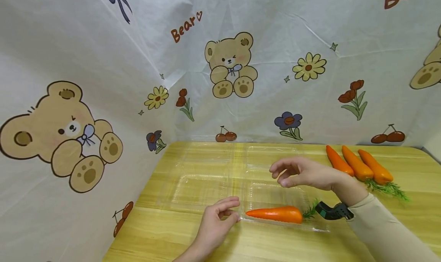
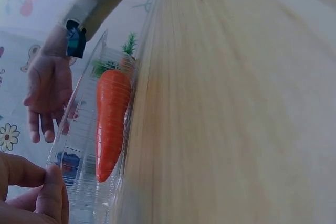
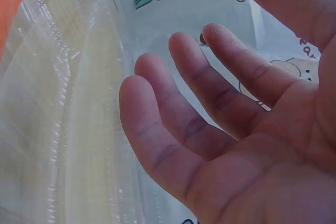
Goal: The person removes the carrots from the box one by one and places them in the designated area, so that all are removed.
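Note:
An orange toy carrot point(image 1: 275, 214) with green leaves lies sideways along the front of a clear plastic container point(image 1: 275, 195), its tip toward the left. My left hand point(image 1: 218, 220) pinches the container's near left corner between thumb and fingers; in the left wrist view the fingertips point(image 2: 52, 174) are right at the rim. Above the container hovers my right hand point(image 1: 304, 173), fingers loosely bent, palm facing left and holding nothing. The right wrist view shows its spread fingers point(image 3: 168, 114) beside the clear plastic wall point(image 3: 68, 103).
Three more toy carrots point(image 1: 360, 166) lie side by side at the back right, leaves toward the front. Another clear plastic container point(image 1: 201, 185) sits on the wooden table point(image 1: 151, 220) at left. A bear-printed cloth point(image 1: 268, 109) hangs behind and along the left side.

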The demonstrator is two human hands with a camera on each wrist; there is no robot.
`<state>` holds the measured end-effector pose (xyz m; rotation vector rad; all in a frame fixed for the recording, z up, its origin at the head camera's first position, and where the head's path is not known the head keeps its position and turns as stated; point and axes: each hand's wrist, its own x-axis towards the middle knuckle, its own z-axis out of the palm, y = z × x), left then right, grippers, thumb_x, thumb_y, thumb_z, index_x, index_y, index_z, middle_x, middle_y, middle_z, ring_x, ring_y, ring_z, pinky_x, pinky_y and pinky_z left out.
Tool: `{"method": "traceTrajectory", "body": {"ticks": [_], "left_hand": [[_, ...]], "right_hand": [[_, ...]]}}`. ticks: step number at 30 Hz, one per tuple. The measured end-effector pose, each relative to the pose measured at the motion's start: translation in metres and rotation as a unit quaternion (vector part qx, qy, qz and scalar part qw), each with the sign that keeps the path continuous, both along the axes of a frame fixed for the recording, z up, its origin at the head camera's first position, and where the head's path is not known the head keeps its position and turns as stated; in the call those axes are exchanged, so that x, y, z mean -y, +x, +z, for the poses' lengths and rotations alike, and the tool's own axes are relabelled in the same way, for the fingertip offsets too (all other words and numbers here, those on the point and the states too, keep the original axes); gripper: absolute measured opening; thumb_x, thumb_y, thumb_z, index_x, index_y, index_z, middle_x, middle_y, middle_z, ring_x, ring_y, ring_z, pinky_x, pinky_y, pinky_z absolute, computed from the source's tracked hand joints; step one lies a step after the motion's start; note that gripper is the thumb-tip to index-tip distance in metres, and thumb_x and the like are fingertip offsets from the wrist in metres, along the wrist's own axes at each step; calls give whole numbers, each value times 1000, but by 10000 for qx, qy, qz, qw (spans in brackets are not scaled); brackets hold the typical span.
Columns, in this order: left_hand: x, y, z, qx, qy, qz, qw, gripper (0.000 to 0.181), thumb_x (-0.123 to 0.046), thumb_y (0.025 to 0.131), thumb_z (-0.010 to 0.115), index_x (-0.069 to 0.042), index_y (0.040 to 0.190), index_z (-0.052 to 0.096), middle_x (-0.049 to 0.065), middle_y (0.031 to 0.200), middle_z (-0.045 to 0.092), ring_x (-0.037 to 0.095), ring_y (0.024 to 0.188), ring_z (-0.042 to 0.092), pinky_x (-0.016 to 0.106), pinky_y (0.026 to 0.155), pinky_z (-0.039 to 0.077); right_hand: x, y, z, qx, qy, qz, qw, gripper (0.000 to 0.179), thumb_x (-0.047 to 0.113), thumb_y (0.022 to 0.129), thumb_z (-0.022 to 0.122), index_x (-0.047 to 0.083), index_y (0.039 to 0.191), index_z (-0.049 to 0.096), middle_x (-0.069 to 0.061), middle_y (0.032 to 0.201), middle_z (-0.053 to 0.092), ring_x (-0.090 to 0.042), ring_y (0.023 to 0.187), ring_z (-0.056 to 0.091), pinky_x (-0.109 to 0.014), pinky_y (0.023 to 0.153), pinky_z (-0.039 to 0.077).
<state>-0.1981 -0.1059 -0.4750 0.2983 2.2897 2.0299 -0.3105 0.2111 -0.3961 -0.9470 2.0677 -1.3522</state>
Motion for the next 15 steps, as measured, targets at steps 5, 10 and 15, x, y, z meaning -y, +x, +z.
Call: {"method": "traceTrajectory", "body": {"ticks": [5, 10, 15], "left_hand": [[0, -1, 0, 19, 3, 9, 10000, 34, 4, 87, 72, 2, 122, 72, 17, 141, 61, 6, 93, 64, 17, 81, 59], [0, 0, 0, 14, -24, 39, 10000, 34, 3, 88, 72, 2, 121, 72, 17, 141, 61, 5, 92, 64, 17, 81, 58], [-1, 0, 1, 28, -31, 24, 10000, 34, 4, 88, 71, 2, 121, 72, 17, 141, 62, 5, 91, 65, 17, 81, 59]], "right_hand": [[5, -3, -11, 203, -54, 0, 9998, 47, 13, 100, 68, -6, 139, 52, -35, 132, 54, -48, 117, 60, -31, 94, 60], [9, -5, -21, 310, -74, 66, 9995, 49, 13, 99, 69, -9, 138, 51, -35, 131, 54, -52, 117, 58, -29, 94, 60], [10, -5, -29, 322, -13, 96, 9994, 44, 8, 98, 69, -10, 135, 53, -34, 128, 55, -48, 115, 59, -28, 92, 60]]}}
